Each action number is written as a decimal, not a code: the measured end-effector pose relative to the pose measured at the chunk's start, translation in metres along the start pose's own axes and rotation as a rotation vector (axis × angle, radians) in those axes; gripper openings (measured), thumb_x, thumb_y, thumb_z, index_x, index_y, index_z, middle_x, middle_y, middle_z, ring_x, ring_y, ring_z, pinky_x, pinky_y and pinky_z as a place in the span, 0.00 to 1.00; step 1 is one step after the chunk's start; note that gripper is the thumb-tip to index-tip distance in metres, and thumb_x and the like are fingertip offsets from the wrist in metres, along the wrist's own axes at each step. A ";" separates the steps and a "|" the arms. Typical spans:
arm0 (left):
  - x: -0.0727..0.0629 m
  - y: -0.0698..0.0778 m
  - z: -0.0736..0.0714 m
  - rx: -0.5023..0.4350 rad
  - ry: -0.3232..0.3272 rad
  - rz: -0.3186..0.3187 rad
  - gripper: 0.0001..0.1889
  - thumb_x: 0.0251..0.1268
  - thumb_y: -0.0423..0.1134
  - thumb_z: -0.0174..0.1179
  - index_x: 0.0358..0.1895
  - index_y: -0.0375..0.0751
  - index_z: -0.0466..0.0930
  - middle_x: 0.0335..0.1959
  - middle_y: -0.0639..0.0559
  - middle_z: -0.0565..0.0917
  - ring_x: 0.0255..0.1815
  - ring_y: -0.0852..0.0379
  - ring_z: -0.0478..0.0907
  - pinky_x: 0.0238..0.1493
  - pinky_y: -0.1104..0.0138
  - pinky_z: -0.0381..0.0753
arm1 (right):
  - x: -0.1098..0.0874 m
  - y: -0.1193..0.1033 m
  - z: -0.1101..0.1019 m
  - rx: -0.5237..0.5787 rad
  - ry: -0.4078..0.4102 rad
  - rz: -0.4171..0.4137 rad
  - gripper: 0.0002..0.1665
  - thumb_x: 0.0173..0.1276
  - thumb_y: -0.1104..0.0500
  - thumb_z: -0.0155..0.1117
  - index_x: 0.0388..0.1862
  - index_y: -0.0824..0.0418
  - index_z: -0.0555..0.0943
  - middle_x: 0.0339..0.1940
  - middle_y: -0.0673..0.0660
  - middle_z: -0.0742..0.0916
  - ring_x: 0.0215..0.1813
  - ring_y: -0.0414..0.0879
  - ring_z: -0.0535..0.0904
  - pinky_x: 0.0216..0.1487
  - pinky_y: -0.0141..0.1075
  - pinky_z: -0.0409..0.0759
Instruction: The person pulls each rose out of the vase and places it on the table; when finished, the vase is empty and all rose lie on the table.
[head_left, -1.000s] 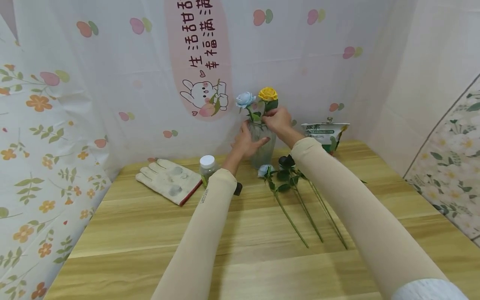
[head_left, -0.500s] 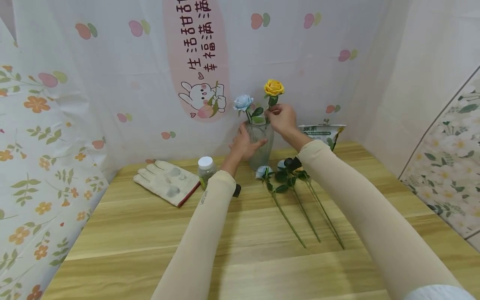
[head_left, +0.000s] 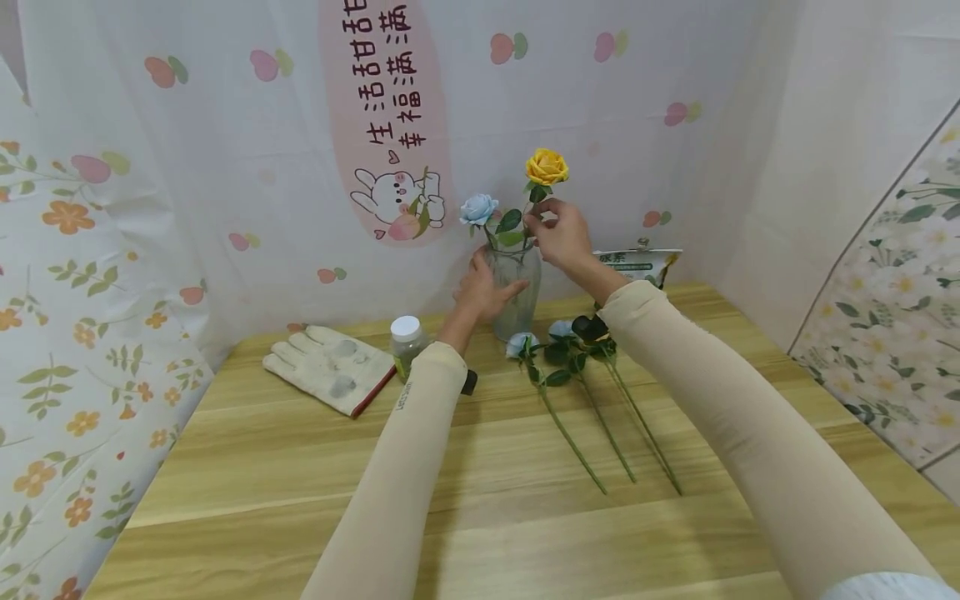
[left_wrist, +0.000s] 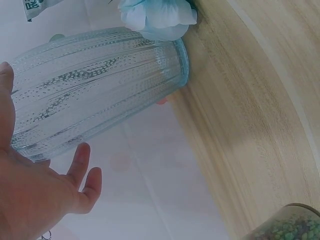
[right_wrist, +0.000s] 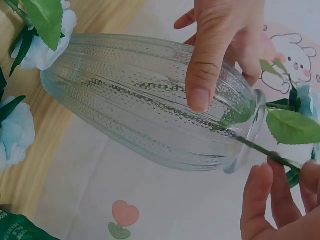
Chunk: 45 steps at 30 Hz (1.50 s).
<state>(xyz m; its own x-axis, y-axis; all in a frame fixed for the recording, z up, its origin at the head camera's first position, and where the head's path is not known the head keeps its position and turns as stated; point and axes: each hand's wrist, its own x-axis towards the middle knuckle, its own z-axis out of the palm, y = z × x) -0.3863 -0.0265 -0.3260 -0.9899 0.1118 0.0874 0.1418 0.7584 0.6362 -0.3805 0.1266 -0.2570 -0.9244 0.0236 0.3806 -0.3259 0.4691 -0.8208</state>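
A clear, ribbed glass vase (head_left: pixel 517 287) stands upright at the back of the table. My left hand (head_left: pixel 478 290) holds it near the top; the thumb (right_wrist: pixel 201 95) lies along the near side, other fingers behind. Inside the vase stands a light blue rose (head_left: pixel 478 209) with green leaves. With thumb and fingertips my right hand (head_left: pixel 564 237) pinches the stem of a yellow rose (head_left: pixel 547 167) just above the rim. That stem (right_wrist: pixel 267 151) runs down through the vase's mouth, as the right wrist view shows. The yellow bloom is upright, higher than the blue one.
Several stemmed roses (head_left: pixel 573 433) lie before the vase, blue heads towards it. A white-capped jar (head_left: pixel 407 343) of green bits and a stained work glove (head_left: pixel 330 367) are to the left. A clipped packet (head_left: pixel 637 263) stands behind my right forearm; a printed cloth hangs behind.
The yellow rose has risen and shifted a little right relative to the vase, showing more stem above my right fingers. My left hand keeps its hold on the vase.
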 end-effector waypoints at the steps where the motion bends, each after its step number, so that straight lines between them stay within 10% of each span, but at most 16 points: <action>1: 0.000 0.000 0.000 -0.004 0.002 0.000 0.54 0.64 0.67 0.58 0.78 0.47 0.33 0.80 0.44 0.49 0.75 0.36 0.55 0.69 0.38 0.52 | 0.000 0.001 0.000 0.011 -0.007 -0.006 0.15 0.76 0.53 0.58 0.51 0.61 0.81 0.42 0.63 0.89 0.41 0.60 0.84 0.22 0.31 0.75; 13: -0.003 -0.002 0.002 -0.026 0.001 0.026 0.53 0.65 0.65 0.58 0.78 0.46 0.33 0.80 0.44 0.47 0.76 0.34 0.53 0.69 0.34 0.48 | -0.007 0.010 0.004 0.141 -0.028 0.011 0.13 0.64 0.61 0.72 0.41 0.71 0.83 0.42 0.64 0.88 0.42 0.57 0.86 0.39 0.49 0.84; 20: -0.003 -0.001 0.003 -0.030 0.004 0.029 0.53 0.65 0.65 0.58 0.78 0.46 0.33 0.80 0.42 0.48 0.75 0.33 0.54 0.69 0.34 0.48 | -0.009 0.010 0.000 0.216 -0.035 0.051 0.14 0.66 0.61 0.70 0.44 0.72 0.85 0.44 0.60 0.89 0.37 0.41 0.84 0.36 0.41 0.85; 45: -0.004 -0.001 0.002 -0.008 0.017 0.020 0.54 0.64 0.68 0.57 0.79 0.49 0.32 0.80 0.42 0.49 0.74 0.33 0.56 0.68 0.35 0.51 | -0.025 -0.028 -0.053 0.296 0.350 -0.477 0.10 0.61 0.64 0.74 0.37 0.70 0.84 0.32 0.54 0.91 0.28 0.35 0.85 0.23 0.26 0.77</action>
<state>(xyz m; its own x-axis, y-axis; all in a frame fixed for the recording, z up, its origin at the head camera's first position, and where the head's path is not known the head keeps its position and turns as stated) -0.3824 -0.0269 -0.3282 -0.9869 0.1154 0.1131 0.1612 0.7513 0.6400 -0.3382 0.1603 -0.2210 -0.5624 0.1821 0.8066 -0.7707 0.2379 -0.5911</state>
